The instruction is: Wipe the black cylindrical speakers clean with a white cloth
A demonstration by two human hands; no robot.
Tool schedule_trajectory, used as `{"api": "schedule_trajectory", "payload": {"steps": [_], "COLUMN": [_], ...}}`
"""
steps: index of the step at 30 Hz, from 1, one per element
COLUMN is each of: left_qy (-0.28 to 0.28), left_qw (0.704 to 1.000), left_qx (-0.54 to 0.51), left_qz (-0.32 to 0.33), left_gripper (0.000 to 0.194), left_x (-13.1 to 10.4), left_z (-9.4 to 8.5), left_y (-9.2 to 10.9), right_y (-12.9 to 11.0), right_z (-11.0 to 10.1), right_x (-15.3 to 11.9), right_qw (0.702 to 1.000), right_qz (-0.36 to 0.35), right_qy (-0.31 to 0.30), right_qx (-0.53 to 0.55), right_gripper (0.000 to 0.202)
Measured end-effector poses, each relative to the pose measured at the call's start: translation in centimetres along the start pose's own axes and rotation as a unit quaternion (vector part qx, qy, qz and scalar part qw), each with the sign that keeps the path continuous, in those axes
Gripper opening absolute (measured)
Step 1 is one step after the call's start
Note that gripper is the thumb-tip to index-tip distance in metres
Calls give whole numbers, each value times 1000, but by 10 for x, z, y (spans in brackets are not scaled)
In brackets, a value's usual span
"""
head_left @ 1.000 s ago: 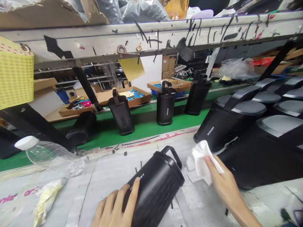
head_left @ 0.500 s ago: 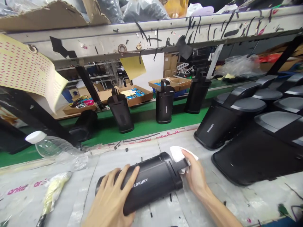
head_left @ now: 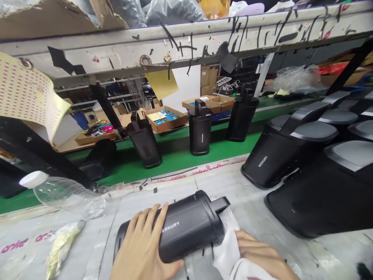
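Left grip (head_left: pixel 142 251): clamped over the black unit (head_left: pixel 190 233), with fingers spread across its side and the thumb set low.
Right grip (head_left: pixel 259 252): closed on a white cloth (head_left: pixel 225 251), bunched at the unit's handled end.
Black unit: laid on its side on the counter (head_left: pixel 100 239), its handle (head_left: pixel 223 205) pointed right, its pale lettering (head_left: pixel 171 226) partly covered by fingers.
Technique: wiping is judged to be best done with the body held firmly against rolling, the cloth backed flat by the fingertips, and light, even pressure applied along the end and into the handle's corners.
Materials: a smooth, dark shell with rounded edges is set against soft, creased fabric; the handle is shaped as a flat, likely stiff loop.
Green belt (head_left: pixel 176 156): lined with similar upright units (head_left: pixel 201 134).
Bottle (head_left: pixel 65 194): made of clear, ridged plastic, white-capped, tipped at left.
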State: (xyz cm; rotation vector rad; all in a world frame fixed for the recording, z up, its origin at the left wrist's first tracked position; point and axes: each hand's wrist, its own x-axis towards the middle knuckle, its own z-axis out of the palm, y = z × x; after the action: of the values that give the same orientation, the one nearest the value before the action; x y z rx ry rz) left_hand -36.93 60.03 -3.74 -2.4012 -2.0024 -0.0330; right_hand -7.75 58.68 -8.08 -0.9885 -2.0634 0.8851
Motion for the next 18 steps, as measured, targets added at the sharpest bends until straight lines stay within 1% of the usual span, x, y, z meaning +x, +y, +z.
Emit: {"api": "schedule_trajectory", "payload": {"steps": [1,2,3,4,5,6,8,10,11,12,14,16,17,18], "left_qy": [7,15,24,29,28,24,22,48,78,119,226,327,360,381], "left_qw": [1000,1000,999,998,997,996,995,990,985,979,958,927,911,895], "left_qx": [-1,-4,-9,-13,-16,-18,-18,-18,-21,-29,-66,-136,-181,-230], "left_qz": [8,25,45,63,76,84,99,135,151,162,163,122,86,39], "left_gripper": [100,104,109,112,112,110,101,100,105,111,120,120,117,112], "left_x": [3,7,12,16,21,24,28,25,22,18,9,2,-1,-2], "left_z": [-1,-2,-3,-4,-5,-6,-7,-8,-8,-9,-12,-14,-15,-14], "left_y": [5,12,20,29,37,44,51,49,45,40,29,22,20,20], "right_y": [9,17,24,29,31,33,31,27,25,22,14,3,-3,-9], "right_z": [-4,-7,-9,-11,-13,-15,-19,-23,-25,-27,-30,-29,-28,-25], "right_x": [-10,-17,-21,-22,-21,-18,-11,-4,-2,1,7,17,22,28], "right_qw": [995,980,959,937,919,908,894,887,881,874,861,857,861,868], "right_qz": [68,134,197,249,287,309,320,308,305,304,303,291,281,270], "right_qy": [70,136,191,223,237,241,265,293,307,321,342,348,345,337], "right_qx": [25,50,77,103,127,147,168,182,192,203,225,244,246,244], "right_gripper": [24,30,37,44,49,52,53,50,49,49,51,52,50,49]}}
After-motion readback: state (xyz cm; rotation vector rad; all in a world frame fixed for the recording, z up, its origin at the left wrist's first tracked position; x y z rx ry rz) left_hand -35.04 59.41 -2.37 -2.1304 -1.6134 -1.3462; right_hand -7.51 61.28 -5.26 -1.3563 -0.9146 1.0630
